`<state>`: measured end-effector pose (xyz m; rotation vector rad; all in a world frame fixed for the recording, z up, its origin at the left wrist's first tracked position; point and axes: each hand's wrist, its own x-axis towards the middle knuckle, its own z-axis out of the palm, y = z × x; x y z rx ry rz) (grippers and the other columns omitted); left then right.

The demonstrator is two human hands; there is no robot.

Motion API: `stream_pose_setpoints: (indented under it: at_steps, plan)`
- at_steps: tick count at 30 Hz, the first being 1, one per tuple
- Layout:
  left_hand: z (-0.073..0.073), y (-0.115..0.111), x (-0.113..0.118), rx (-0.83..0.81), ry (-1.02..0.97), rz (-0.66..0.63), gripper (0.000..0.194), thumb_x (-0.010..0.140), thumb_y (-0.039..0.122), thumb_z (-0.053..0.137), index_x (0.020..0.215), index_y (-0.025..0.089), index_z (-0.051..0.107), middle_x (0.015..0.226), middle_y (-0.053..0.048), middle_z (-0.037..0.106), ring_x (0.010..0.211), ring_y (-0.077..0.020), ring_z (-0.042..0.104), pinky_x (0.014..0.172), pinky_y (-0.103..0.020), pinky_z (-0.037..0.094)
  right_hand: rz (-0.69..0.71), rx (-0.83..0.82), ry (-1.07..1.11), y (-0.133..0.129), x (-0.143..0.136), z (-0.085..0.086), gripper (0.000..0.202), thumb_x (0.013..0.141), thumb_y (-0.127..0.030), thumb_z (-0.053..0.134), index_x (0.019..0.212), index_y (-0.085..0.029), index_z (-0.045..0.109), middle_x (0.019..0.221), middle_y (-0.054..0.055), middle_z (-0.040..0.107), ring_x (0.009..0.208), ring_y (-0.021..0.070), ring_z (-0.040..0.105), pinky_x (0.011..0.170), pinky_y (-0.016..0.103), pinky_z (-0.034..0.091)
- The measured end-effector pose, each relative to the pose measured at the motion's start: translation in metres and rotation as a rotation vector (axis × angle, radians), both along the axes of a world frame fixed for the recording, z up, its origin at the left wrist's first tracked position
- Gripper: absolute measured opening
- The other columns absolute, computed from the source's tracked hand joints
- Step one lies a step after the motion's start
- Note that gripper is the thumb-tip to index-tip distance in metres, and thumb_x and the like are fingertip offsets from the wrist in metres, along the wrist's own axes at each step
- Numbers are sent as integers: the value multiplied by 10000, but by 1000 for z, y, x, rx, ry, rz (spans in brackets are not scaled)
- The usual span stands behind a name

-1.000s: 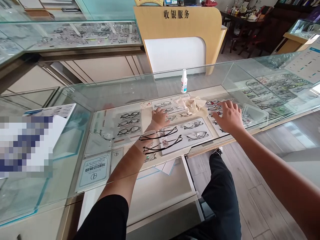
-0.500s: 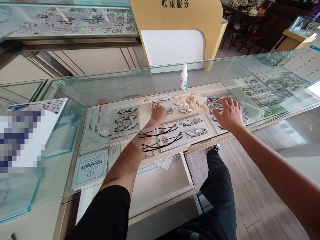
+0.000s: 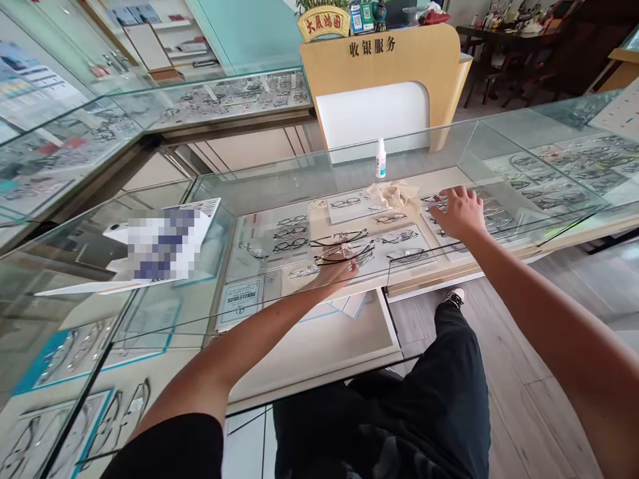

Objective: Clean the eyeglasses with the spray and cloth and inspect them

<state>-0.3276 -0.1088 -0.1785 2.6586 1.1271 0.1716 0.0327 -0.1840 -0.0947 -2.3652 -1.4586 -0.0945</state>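
Note:
My left hand (image 3: 344,269) is under the glass top, inside the display case, beneath two pairs of dark-framed glasses (image 3: 342,251) that lie on the glass. Its fingers are mostly hidden by the frames and reflections. My right hand (image 3: 462,211) rests on the glass top at the right with its fingers spread and nothing in it. A beige cloth (image 3: 394,195) lies crumpled to the left of my right hand. Behind the cloth stands a white spray bottle (image 3: 381,159). Below the glass, a white tray of glasses (image 3: 412,246) sits between my hands.
An open drawer (image 3: 344,346) is below the case in front of me. Papers (image 3: 164,246) lie on the glass at the left. A wooden counter (image 3: 379,60) stands beyond the case. More glasses (image 3: 549,173) fill the case at the right.
The view has swung left and up. My left hand has moved back from the rear tray to beneath the two pairs of glasses. My right hand has stayed spread on the glass.

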Motion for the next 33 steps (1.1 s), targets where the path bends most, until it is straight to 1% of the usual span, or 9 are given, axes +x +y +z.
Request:
stream_pose_setpoints:
  at_steps: [3,6,12,15,19,22,26,29,33]
  plan:
    - [10,-41,-21,-95,76,-61,67,894,224,876,859,195,826,1073,-113,851,1224,-375,748,1145,-600,533,5,-10,3,2,2,-1,624,1041,-542,512,1502,-158,682,1611,253,619,1488,489,523,1235,679,413]
    - [34,-80,-41,-229,101,-153,140,781,166,860,696,220,762,937,-74,864,1120,-354,752,1102,-598,454,10,-7,0,3,3,-3,652,1041,-552,494,1512,-143,684,1617,260,617,1495,496,525,1242,683,412]
    - [120,-130,-62,-389,-21,-261,141,807,262,802,695,256,717,906,-56,859,1024,-324,682,1083,-581,355,27,26,17,4,6,-8,663,1034,-541,498,1518,-131,690,1605,268,627,1490,503,524,1234,684,407]
    - [171,-125,-60,-287,-70,-243,166,874,357,783,735,278,737,968,-38,867,1035,-316,666,1118,-566,341,33,36,16,3,6,-9,675,1038,-541,492,1525,-118,691,1605,276,627,1484,504,527,1235,684,403]
    - [215,-73,-47,-72,-6,-175,180,927,377,740,793,268,790,1000,-27,848,1116,-321,650,1151,-552,325,32,5,28,0,3,-3,720,1051,-552,454,1576,-106,664,1641,279,611,1508,492,520,1257,679,404]
    - [220,-16,-31,34,25,-122,177,910,373,754,817,242,828,1013,-32,823,1162,-326,632,1172,-553,320,32,-31,31,-3,-1,3,752,1049,-562,442,1609,-102,644,1665,270,600,1532,481,510,1278,667,401]
    - [201,50,-9,109,89,-74,150,852,320,774,743,232,826,934,-47,808,1151,-325,623,1198,-574,314,26,-29,31,-3,-3,7,746,1031,-552,454,1594,-106,656,1654,269,609,1516,480,520,1268,662,413]
    - [183,75,2,148,104,-50,140,829,298,773,711,239,818,908,-64,817,1128,-325,614,1194,-576,334,24,-24,25,-1,-4,7,742,1018,-548,462,1584,-113,665,1642,267,617,1496,476,533,1259,652,423]
    - [165,86,6,190,125,-45,120,805,297,776,703,251,821,855,-82,808,1095,-328,599,1189,-606,327,18,-17,17,0,-3,6,729,1013,-547,467,1563,-117,677,1620,266,629,1473,467,544,1257,647,426]
